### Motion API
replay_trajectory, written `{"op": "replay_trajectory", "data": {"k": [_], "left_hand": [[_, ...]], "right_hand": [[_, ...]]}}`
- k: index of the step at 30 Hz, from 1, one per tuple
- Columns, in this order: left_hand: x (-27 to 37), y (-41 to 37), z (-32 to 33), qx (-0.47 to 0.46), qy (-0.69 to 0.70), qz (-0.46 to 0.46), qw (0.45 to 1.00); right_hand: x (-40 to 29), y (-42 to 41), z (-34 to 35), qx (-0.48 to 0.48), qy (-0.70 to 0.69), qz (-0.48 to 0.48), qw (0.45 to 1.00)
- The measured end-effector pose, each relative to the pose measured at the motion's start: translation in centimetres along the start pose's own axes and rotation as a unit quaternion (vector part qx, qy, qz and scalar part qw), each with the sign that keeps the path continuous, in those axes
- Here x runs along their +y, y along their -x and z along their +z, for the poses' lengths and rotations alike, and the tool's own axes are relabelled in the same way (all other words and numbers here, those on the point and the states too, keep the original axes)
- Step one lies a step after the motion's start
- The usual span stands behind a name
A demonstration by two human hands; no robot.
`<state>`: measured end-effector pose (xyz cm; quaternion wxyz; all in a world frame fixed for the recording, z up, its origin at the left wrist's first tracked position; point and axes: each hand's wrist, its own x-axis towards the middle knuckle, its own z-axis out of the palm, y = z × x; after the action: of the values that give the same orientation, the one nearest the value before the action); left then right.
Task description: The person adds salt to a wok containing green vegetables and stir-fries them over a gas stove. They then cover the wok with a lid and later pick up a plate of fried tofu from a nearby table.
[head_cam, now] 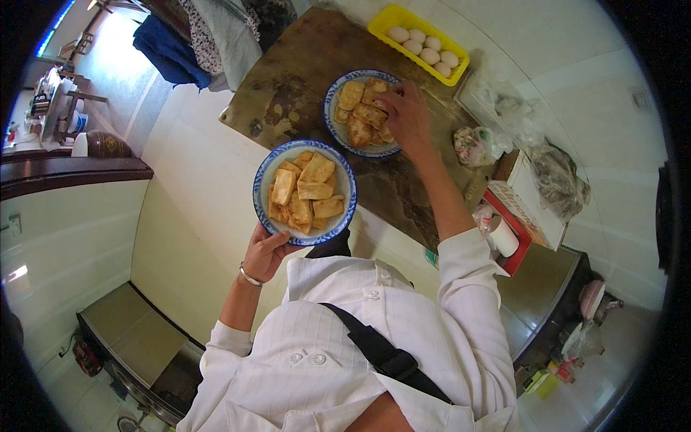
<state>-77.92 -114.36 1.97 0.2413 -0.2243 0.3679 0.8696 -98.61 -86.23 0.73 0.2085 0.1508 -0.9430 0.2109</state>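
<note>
My left hand (265,251) holds a blue-and-white plate (258,186) by its near rim, thumb on top, in front of my body. Pieces that look like fried tofu (316,168) are heaped on it. Beyond it, a second blue-and-white plate (330,105) rests on a worn brown table (302,40), with browner fried tofu pieces (359,132) on it. My right hand (408,119) reaches over this plate's right side, its curled fingertips at the pieces. Whether the fingers grip a piece is hidden.
A yellow plastic basket (456,80) of eggs (430,56) stands at the table's back edge. Plastic bags (480,146) and an open carton (540,208) line the right side. Cloths (232,46) hang at the upper left. Tiled counters (129,318) flank me.
</note>
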Motion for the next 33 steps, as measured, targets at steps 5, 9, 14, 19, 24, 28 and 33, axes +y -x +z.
{"op": "replay_trajectory", "data": {"k": [5,9,14,19,24,28,33], "left_hand": [[0.2,-0.2,-0.2,0.002,-0.004,-0.001,1.0],[0.5,-0.3,-0.4,0.012,-0.016,-0.007,1.0],[0.6,-0.4,-0.5,0.007,-0.017,0.001,1.0],[0.7,-0.4,-0.5,0.002,-0.013,-0.002,1.0],[0.6,-0.4,-0.5,-0.003,-0.008,-0.008,1.0],[0.4,-0.4,-0.6,0.002,-0.009,-0.014,1.0],[0.4,-0.2,-0.8,-0.009,-0.017,-0.012,1.0]], "right_hand": [[1.0,-0.5,1.4,-0.032,0.021,-0.012,0.999],[0.6,-0.6,1.0,-0.046,0.042,-0.024,0.998],[0.0,-0.6,-0.2,-0.045,0.037,-0.031,0.998],[0.9,-0.5,0.2,-0.037,-0.011,0.048,0.998],[0.2,-0.4,1.0,-0.019,-0.06,0.055,0.996],[-0.3,-0.9,1.5,-0.065,-0.031,0.052,0.996],[-1.4,-1.2,0.4,-0.021,0.061,-0.017,0.998]]}}
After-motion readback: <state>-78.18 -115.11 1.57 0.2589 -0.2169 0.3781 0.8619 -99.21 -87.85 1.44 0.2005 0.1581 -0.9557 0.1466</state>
